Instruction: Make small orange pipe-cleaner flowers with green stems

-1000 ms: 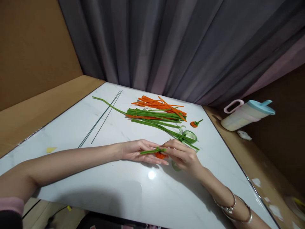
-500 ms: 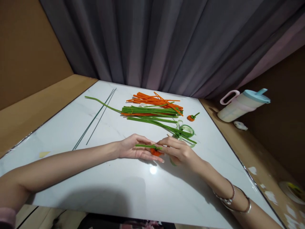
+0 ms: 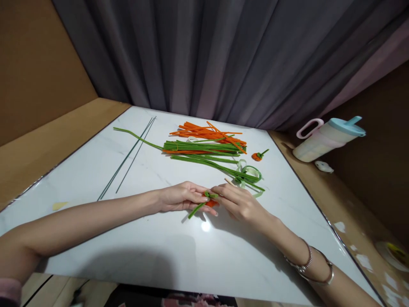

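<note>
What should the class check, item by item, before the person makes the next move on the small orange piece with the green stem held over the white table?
1. Both hands on the piece: left hand and right hand meet at the orange piece. Ok.
2. Green stem attached and free: it sticks out down-left from the piece. Ok.
3. Wrap tight at the join: hidden by fingertips. Cannot tell.
4. Spare green stems and orange stems within view on the table. Ok.
5. Finished sample lying apart for comparison. Ok.
6. Thin wires lying away from the hands. Ok.
</note>
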Tool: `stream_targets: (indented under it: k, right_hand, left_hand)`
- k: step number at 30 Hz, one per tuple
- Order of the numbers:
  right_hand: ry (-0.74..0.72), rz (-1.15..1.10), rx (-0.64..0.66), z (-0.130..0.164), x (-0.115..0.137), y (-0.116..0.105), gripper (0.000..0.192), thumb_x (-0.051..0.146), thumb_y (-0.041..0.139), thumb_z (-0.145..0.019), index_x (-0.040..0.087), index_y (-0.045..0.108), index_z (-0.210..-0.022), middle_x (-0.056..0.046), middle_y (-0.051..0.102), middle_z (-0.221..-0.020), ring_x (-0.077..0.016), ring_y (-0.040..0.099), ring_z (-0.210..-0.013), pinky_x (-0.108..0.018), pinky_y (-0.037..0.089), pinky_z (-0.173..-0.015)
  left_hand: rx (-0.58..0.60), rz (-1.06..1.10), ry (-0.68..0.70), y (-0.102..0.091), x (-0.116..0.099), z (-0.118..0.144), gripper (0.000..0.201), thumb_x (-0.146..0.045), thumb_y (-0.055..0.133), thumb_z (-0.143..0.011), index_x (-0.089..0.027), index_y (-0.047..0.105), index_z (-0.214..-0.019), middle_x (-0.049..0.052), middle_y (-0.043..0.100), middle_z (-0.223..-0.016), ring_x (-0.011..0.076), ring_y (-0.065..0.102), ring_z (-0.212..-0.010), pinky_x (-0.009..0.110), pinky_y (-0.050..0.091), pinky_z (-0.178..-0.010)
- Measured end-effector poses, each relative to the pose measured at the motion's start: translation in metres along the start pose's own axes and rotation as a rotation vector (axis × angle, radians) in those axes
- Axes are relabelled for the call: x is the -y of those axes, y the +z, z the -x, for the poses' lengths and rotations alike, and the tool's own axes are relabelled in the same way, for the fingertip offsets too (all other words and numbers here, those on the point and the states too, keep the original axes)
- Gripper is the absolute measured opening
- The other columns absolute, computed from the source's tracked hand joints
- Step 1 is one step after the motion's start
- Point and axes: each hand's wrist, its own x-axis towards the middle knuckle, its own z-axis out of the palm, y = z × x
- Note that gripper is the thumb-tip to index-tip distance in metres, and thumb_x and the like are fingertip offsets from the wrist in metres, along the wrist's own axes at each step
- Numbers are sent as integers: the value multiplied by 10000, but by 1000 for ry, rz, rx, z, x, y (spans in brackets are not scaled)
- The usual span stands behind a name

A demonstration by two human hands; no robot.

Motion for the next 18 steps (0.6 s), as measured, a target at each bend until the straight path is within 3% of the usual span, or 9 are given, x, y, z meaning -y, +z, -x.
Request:
stream_targets:
  k: [4, 7, 12, 18]
  right_hand:
    - [90, -267, -107, -5, -1, -3, 225, 112, 440, -917, 123, 566, -1103, -111, 629, -955, -182, 558, -878, -353, 508, -733]
    - [135, -433, -134, -10, -2, -9, 211, 116, 466, -906, 144, 581, -1081, -97, 629, -925, -171, 559, -869, -344, 509, -729]
    - [128, -470, -121, -15, 1, -8, 196, 86, 428, -908, 147, 614, -925, -77, 641, -838, -151, 563, -784, -319, 501, -689]
    - [296, -491, -71, -16, 2, -13, 147, 137, 462, -913, 151, 607, -931, -68, 637, -839, -135, 589, -755, -269, 511, -654]
  left_hand:
    - [-16, -42, 3, -1, -1, 0, 315, -105, 614, -824, -66, 614, -1136, 131, 685, -1027, 180, 687, -910, 177, 518, -812]
    - [-9, -93, 11, 0, -1, 0, 337, -138, 626, -823, -101, 608, -1157, 126, 664, -1091, 187, 686, -914, 200, 517, -822]
    - [-20, -235, 9, 6, 2, 1, 294, -193, 642, -820, -134, 639, -1108, 105, 681, -1031, 193, 705, -830, 254, 527, -803]
    - [-60, -242, 41, 7, 3, 1, 327, -237, 675, -792, -141, 622, -1099, 103, 690, -997, 194, 708, -798, 286, 521, -807]
